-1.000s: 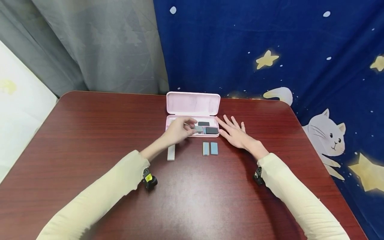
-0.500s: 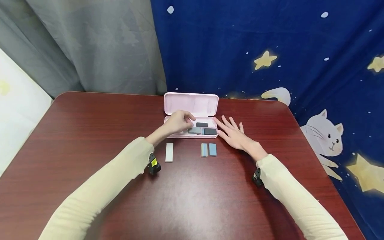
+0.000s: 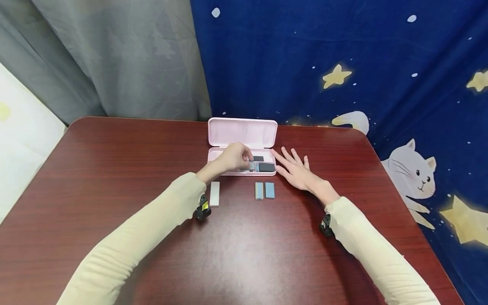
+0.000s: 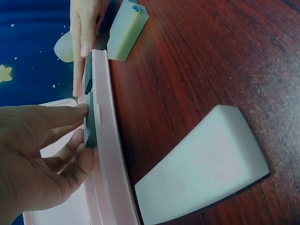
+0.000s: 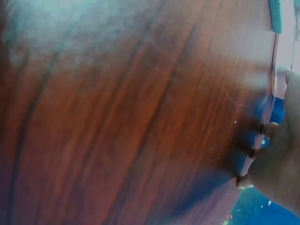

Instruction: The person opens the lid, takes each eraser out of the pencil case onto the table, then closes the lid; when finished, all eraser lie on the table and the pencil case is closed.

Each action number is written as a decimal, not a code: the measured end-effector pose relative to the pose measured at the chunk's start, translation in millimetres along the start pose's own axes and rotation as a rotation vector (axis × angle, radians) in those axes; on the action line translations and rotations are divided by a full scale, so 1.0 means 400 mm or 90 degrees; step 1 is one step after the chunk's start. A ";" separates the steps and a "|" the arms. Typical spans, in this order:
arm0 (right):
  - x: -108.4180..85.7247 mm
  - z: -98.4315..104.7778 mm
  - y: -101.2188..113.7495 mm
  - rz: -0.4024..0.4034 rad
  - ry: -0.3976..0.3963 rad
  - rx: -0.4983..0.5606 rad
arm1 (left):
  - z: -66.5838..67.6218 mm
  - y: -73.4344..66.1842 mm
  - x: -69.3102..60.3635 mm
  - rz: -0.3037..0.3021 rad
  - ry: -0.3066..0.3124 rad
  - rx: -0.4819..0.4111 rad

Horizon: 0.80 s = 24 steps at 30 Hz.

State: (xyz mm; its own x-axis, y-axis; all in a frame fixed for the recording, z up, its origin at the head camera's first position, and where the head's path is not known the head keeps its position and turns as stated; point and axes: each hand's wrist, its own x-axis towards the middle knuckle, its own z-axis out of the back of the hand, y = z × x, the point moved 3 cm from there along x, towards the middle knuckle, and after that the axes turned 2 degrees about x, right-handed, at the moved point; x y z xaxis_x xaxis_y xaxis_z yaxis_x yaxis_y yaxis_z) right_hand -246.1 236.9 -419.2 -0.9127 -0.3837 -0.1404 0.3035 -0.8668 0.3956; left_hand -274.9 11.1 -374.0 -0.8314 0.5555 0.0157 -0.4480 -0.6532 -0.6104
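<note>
A pink pencil case (image 3: pixel 242 132) lies with its lid raised near the table's far edge. My left hand (image 3: pixel 235 156) is over its front compartment, finger and thumb at the two ends of a flat grey-green block (image 4: pixel 90 124), possibly an eraser, which sits low in the case. Fingers straight and spread, my right hand (image 3: pixel 299 171) rests on the table and touches the case's right end. Just left of that end is a dark block (image 3: pixel 267 167) in the front compartment. Behind it lies a second dark piece (image 3: pixel 258 159). The left hand hides the case's left part.
In front of the case, a white eraser-like block (image 3: pixel 214 194) lies at the left. Two small blocks lie side by side further right: one striped blue and beige (image 3: pixel 259 191), one blue (image 3: pixel 270 190). A blue curtain (image 3: pixel 267 55) hangs behind the table.
My left hand has drawn back to the left from the grey-green block, then returned rightward onto it. The white block has come fully into view. My right hand stays at the case's end.
</note>
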 end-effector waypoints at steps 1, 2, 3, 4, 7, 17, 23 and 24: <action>-0.001 0.000 0.000 0.000 -0.001 0.000 | -0.001 -0.001 0.000 -0.002 0.001 0.006; -0.001 0.000 -0.001 0.000 -0.002 0.000 | -0.002 -0.002 0.000 -0.004 0.003 0.012; -0.001 0.000 -0.001 -0.001 -0.003 0.000 | -0.004 -0.003 0.000 -0.006 0.004 0.017; -0.001 0.000 -0.001 -0.001 -0.003 -0.001 | -0.006 -0.005 -0.001 -0.010 0.001 0.024; -0.001 -0.001 -0.002 -0.001 -0.003 0.001 | -0.010 -0.010 -0.004 -0.021 -0.011 0.040; 0.000 0.000 0.005 -0.001 -0.002 0.001 | -0.012 -0.016 -0.009 -0.034 -0.022 0.060; -0.001 0.001 0.004 -0.003 0.000 0.001 | -0.008 -0.006 -0.010 -0.032 -0.038 0.019; -0.001 0.001 0.004 -0.003 0.000 0.002 | -0.008 -0.004 -0.011 -0.029 -0.041 0.011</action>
State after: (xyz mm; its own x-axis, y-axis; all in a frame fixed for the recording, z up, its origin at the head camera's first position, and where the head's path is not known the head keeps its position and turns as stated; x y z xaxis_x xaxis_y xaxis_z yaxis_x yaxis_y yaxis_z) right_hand -245.4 235.7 -418.0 -0.9143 -0.3794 -0.1417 0.2982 -0.8674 0.3984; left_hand -269.5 11.3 -375.5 -0.8289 0.5514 0.0942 -0.4911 -0.6368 -0.5943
